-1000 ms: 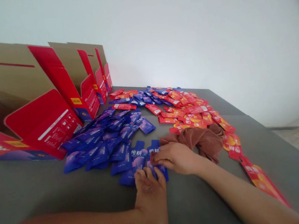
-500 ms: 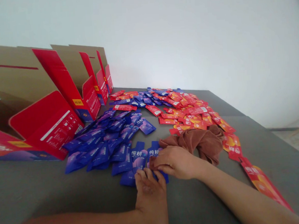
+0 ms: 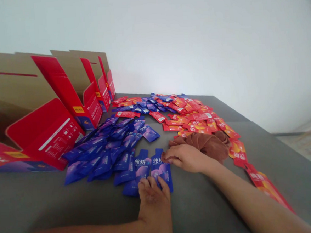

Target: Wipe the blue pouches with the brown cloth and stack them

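Note:
My left hand rests over the lower ends of two blue pouches lying flat side by side. Its fingertips press on the left blue pouch and the right blue pouch, with the thumb held apart. Just right of the pouches, my right hand pinches a corner of a brown cloth. The rest of that cloth lies bunched behind the hand. A heap of blue pouches spreads to the left of my hands.
Open red cardboard boxes line the left side, flaps raised. Red and orange pouches curve along the right, several strung toward the near edge. At the back lies a mixed pile of blue and red pouches by the white wall.
My right hand has shifted right and up off the right pouch, drawing the cloth with it, so more of that pouch shows. My left hand stays on the pouches.

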A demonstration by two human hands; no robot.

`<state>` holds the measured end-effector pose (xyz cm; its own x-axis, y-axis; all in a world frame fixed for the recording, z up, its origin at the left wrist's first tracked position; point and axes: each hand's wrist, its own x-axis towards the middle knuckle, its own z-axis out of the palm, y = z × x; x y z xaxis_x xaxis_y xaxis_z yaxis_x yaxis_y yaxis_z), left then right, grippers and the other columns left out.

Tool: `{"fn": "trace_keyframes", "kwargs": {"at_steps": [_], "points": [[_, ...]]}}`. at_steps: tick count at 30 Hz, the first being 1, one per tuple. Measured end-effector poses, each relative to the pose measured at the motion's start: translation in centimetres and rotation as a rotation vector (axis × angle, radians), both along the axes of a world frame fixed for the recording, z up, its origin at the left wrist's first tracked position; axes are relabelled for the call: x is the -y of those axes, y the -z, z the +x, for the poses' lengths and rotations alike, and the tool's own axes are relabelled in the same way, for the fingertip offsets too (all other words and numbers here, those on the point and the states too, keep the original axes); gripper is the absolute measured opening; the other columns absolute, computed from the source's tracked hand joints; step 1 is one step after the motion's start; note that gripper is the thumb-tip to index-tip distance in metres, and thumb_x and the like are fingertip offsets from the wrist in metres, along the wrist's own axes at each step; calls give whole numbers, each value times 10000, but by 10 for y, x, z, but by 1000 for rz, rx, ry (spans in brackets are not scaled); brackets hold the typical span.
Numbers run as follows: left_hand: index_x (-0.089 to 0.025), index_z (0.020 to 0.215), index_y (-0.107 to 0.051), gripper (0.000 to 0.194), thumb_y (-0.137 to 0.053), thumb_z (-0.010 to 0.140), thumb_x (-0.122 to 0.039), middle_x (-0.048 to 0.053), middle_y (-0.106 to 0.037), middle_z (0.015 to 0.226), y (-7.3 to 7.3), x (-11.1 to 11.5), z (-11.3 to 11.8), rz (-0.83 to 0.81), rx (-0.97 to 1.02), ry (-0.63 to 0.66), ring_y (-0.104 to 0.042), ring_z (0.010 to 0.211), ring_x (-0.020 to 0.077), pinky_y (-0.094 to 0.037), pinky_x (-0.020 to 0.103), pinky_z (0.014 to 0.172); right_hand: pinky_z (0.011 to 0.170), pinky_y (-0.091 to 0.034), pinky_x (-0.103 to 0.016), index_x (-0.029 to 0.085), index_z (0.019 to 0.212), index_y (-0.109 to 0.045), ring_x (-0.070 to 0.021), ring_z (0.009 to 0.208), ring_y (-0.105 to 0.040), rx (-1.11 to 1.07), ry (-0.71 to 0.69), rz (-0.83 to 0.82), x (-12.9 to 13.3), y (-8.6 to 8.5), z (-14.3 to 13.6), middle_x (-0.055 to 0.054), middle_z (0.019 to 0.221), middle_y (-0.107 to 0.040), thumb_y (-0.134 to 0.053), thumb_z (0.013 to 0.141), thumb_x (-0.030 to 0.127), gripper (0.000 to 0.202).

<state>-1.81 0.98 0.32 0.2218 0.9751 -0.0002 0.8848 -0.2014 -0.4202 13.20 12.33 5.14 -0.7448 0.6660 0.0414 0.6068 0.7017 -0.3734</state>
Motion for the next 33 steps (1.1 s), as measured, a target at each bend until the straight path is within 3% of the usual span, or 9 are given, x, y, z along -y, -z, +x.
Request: {"fn": "trace_keyframes", "kwargs": {"at_steps": [5, 8, 12, 18, 22, 24, 26, 29, 33], "points": [[-135, 1241, -504, 643, -678, 624, -181, 213, -598, 1184, -2, -4, -1, -55, -3, 4, -515, 1109, 373, -320, 513, 975, 780, -396, -264, 194, 948, -617, -161, 883, -575, -37, 1, -63, -2, -1, 2, -34, 935, -665, -491, 855, 180, 158], [-85, 1254, -478, 595, -619, 691, -215, 256, -569, 1209, -14, -8, -2, -123, 20, 32, -502, 1134, 371, -300, 511, 998, 769, -393, -252, 185, 940, -616, -153, 874, -571, -104, 23, -65, -7, 4, 4, -33, 921, -663, -502, 843, 168, 151], [-2, 1293, -385, 685, -610, 697, -253, 330, -453, 1285, -35, -19, -7, -391, 127, 33, -405, 1212, 408, -258, 526, 1025, 698, -390, -222, 164, 870, -613, -127, 760, -562, -222, 102, -57, -15, 9, 8, -20, 829, -646, -510, 830, 161, 110], [-113, 1288, -435, 688, -619, 692, -403, 244, -424, 1350, -55, -38, -18, -546, 188, 118, -338, 1250, 408, -216, 582, 1035, 648, -384, -209, 154, 878, -600, -113, 698, -556, -298, 221, -36, -24, 12, 15, -9, 788, -632, -478, 836, 159, 129], [-121, 1310, -404, 666, -593, 726, -381, 235, -318, 1412, -74, -34, -3, -541, 204, 130, -243, 1286, 420, -193, 604, 1038, 672, -383, -219, 155, 872, -601, -121, 728, -562, -320, 247, -13, -27, 14, 16, -13, 805, -635, -484, 824, 151, 127], [-94, 1306, -405, 582, -504, 791, -346, 245, -278, 1420, -86, -31, 11, -540, 214, 133, -211, 1298, 414, -174, 605, 1045, 664, -381, -218, 156, 857, -600, -121, 721, -562, -324, 248, -9, -27, 14, 15, -11, 798, -635, -485, 822, 149, 121], [-150, 1324, -387, 498, -389, 849, -298, 192, -266, 1436, -94, -31, 23, -599, 256, 216, -208, 1310, 368, -182, 571, 1061, 655, -378, -215, 158, 847, -598, -118, 715, -560, -325, 246, -5, -26, 14, 15, -9, 794, -635, -483, 820, 141, 119], [-155, 1322, -391, 478, -363, 855, -255, 171, -254, 1445, -94, -34, 32, -587, 247, 193, -192, 1316, 355, -176, 564, 1068, 664, -375, -216, 160, 836, -595, -119, 722, -556, -321, 244, 3, -25, 16, 14, -10, 800, -632, -482, 819, 132, 118], [-109, 1299, -415, 522, -481, 803, -257, 200, -309, 1413, -73, -32, 35, -588, 207, 134, -214, 1301, 388, -185, 590, 1058, 671, -370, -223, 165, 834, -602, -127, 724, -545, -304, 238, 4, -25, 20, 13, -15, 802, -628, -505, 805, 133, 106]]}}
